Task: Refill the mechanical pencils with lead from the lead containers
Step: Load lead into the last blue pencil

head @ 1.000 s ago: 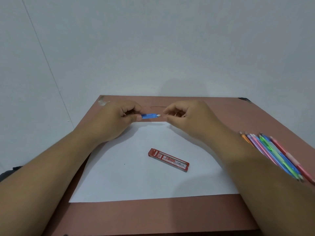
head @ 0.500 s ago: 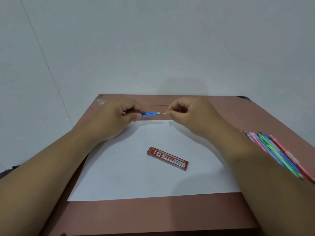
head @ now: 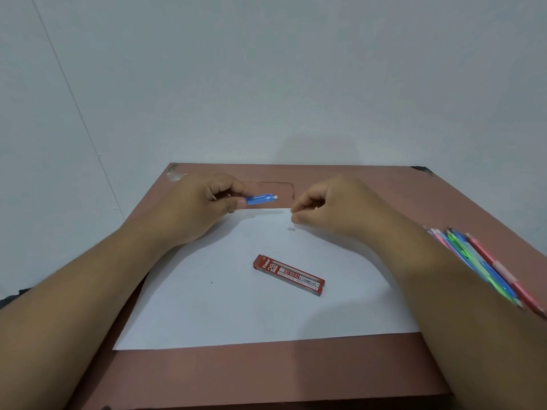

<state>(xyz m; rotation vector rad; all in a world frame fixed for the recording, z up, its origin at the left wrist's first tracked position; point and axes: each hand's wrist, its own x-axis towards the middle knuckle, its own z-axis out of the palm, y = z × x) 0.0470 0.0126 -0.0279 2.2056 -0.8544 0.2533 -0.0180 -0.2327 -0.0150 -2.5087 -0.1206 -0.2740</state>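
My left hand (head: 201,208) grips a blue mechanical pencil (head: 260,199) above the table's far side, its white-tipped end pointing right. My right hand (head: 334,208) hovers just right of it with fingers curled, fingertips low over the white paper (head: 236,315). A small white piece (head: 291,228) lies on the paper just below those fingertips, apart from them. The red 2B lead container (head: 288,275) lies flat mid-paper, between my forearms.
A bundle of coloured mechanical pencils (head: 485,261) lies at the right edge of the brown table (head: 266,374), partly hidden by my right forearm. A pale wall rises right behind the table.
My right hand pulled a small white piece off the pencil's end, moved right and down, and the piece now lies on the paper. My left hand kept holding the pencil.
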